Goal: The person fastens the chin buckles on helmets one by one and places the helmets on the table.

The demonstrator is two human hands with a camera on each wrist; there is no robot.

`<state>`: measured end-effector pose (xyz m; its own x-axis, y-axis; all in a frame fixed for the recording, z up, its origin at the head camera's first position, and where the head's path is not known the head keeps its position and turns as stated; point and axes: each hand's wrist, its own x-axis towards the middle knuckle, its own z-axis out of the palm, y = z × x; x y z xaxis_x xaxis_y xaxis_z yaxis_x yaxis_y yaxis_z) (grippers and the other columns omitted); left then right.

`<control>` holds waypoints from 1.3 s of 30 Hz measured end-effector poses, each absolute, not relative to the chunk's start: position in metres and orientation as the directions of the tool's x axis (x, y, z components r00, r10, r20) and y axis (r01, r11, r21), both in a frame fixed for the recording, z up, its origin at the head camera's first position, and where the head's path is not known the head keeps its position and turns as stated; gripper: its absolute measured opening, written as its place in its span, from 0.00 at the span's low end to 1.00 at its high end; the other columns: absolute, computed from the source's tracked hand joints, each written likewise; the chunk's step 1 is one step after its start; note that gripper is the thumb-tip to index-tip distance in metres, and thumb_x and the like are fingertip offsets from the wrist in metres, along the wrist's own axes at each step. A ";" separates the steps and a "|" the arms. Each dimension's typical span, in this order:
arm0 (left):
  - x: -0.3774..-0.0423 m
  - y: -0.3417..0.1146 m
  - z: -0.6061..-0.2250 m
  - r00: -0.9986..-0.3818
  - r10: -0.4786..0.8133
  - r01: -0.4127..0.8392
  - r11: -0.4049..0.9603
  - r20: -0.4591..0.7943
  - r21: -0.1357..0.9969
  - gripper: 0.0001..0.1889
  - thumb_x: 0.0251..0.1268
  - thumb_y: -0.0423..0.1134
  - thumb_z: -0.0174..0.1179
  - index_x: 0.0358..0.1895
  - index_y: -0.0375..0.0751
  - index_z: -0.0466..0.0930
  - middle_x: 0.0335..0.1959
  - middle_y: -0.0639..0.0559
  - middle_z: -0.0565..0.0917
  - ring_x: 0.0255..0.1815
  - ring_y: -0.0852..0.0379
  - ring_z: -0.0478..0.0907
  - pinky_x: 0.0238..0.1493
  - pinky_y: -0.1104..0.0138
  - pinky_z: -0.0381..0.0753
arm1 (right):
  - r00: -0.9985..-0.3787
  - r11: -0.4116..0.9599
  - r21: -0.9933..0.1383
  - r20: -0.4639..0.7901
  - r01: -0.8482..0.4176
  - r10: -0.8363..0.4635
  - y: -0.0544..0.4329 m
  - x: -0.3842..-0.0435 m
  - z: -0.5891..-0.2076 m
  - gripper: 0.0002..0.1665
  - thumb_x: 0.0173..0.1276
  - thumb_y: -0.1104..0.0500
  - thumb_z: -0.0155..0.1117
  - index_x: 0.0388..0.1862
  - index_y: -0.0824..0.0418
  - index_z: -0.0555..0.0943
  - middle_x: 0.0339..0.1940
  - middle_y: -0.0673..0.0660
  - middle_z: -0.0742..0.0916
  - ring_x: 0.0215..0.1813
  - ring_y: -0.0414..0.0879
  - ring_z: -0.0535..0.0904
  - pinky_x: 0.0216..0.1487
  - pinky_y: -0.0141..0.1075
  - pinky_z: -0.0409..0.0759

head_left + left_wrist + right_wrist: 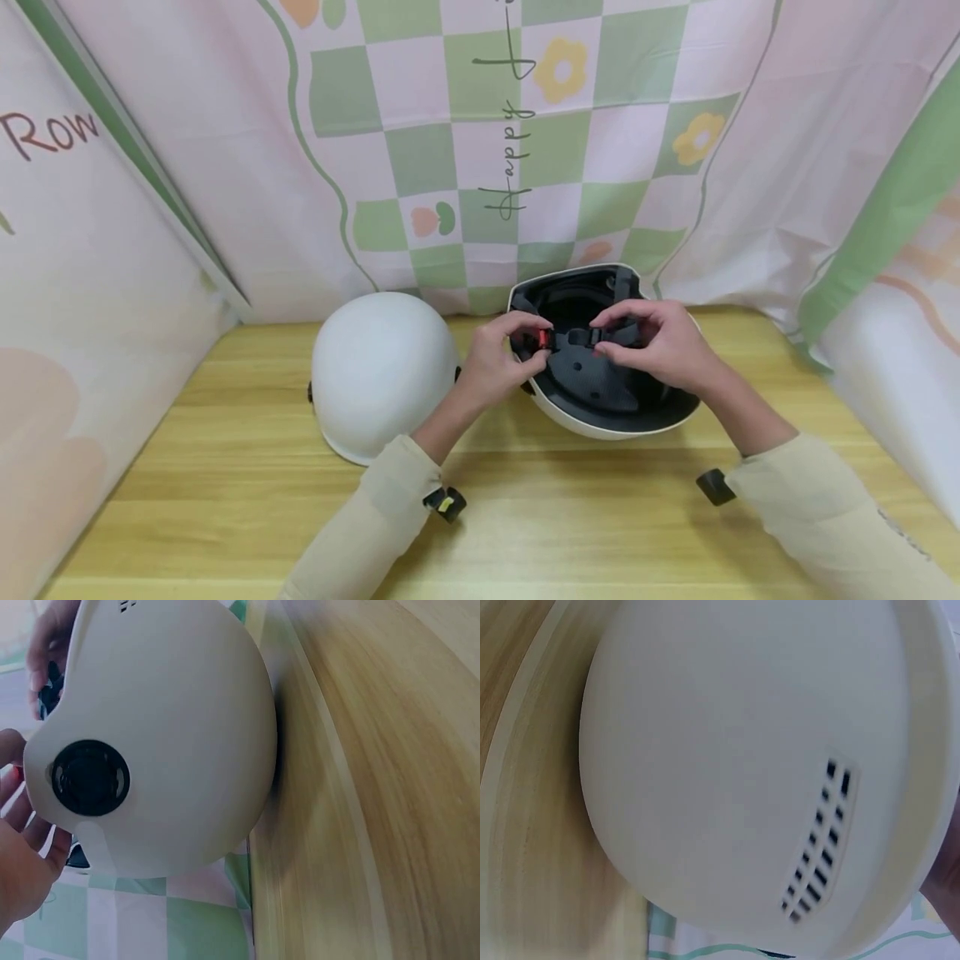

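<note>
Pinching red clip (543,339) with your left hand (498,350), black buckle (596,337) with right hand (666,343); second helmet (384,371) nine o'clock from upturned helmet (588,383).

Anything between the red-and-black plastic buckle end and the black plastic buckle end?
Just a gap, seen in the head view; behind it lies the black liner of the upturned white helmet.

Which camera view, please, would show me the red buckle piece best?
The head view: it looks straight at the red buckle piece, pinched in the left hand at the upturned helmet. The left wrist view shows just a speck of red at that hand; the right wrist view, mostly helmet shell, shows none.
</note>
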<state>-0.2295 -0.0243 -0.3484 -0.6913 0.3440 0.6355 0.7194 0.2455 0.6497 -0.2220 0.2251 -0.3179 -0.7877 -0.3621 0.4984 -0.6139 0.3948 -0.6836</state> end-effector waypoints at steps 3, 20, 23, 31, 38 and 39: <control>-0.229 -0.024 -0.348 -0.707 0.345 0.702 0.231 0.618 0.674 0.15 0.56 0.24 0.68 0.48 0.36 0.84 0.42 0.47 0.86 0.39 0.52 0.79 0.45 0.58 0.80 | -0.774 0.374 -0.680 0.518 -0.631 -0.364 0.224 -0.222 -0.318 0.15 0.53 0.73 0.76 0.40 0.63 0.87 0.33 0.50 0.87 0.19 0.41 0.72 0.20 0.29 0.71; -0.232 -0.024 -0.349 -0.660 0.417 0.742 0.232 0.625 0.629 0.17 0.58 0.26 0.68 0.52 0.35 0.86 0.48 0.45 0.84 0.50 0.54 0.79 0.55 0.70 0.76 | -0.755 0.332 -0.682 0.543 -0.652 -0.368 0.221 -0.218 -0.319 0.16 0.53 0.75 0.75 0.40 0.65 0.86 0.34 0.50 0.88 0.23 0.39 0.75 0.21 0.29 0.71; -0.232 -0.024 -0.349 -0.674 0.410 0.726 0.217 0.614 0.652 0.15 0.58 0.24 0.67 0.49 0.33 0.84 0.46 0.45 0.85 0.47 0.56 0.80 0.54 0.69 0.78 | -0.761 0.297 -0.707 0.542 -0.642 -0.355 0.221 -0.217 -0.319 0.15 0.53 0.77 0.74 0.40 0.68 0.86 0.35 0.48 0.88 0.25 0.39 0.78 0.23 0.28 0.73; -0.231 -0.025 -0.349 -0.667 0.405 0.732 0.204 0.625 0.650 0.13 0.58 0.25 0.69 0.47 0.35 0.83 0.43 0.48 0.84 0.45 0.59 0.78 0.51 0.70 0.79 | -0.759 0.145 -0.771 0.542 -0.620 -0.361 0.220 -0.214 -0.316 0.13 0.56 0.80 0.68 0.41 0.74 0.84 0.38 0.51 0.89 0.29 0.40 0.83 0.30 0.27 0.82; -0.232 -0.025 -0.349 -0.640 0.411 0.757 0.191 0.650 0.625 0.14 0.58 0.26 0.69 0.49 0.35 0.86 0.45 0.47 0.83 0.48 0.58 0.77 0.54 0.72 0.76 | -0.746 0.057 -0.788 0.553 -0.613 -0.372 0.220 -0.214 -0.315 0.12 0.58 0.81 0.66 0.42 0.76 0.84 0.34 0.55 0.90 0.32 0.43 0.88 0.32 0.29 0.83; -0.232 -0.026 -0.349 -0.638 0.413 0.758 0.188 0.650 0.624 0.14 0.58 0.27 0.69 0.49 0.35 0.86 0.45 0.47 0.83 0.48 0.58 0.77 0.54 0.72 0.75 | -0.746 0.053 -0.789 0.554 -0.612 -0.369 0.220 -0.214 -0.315 0.13 0.58 0.82 0.66 0.42 0.77 0.84 0.34 0.56 0.90 0.32 0.43 0.88 0.33 0.30 0.84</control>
<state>-0.2322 -0.0256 -0.3486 -0.6376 0.4131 0.6502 0.7584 0.1883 0.6240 -0.2145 0.2203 -0.3152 -0.7459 -0.3692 0.5544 -0.6124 0.0528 -0.7888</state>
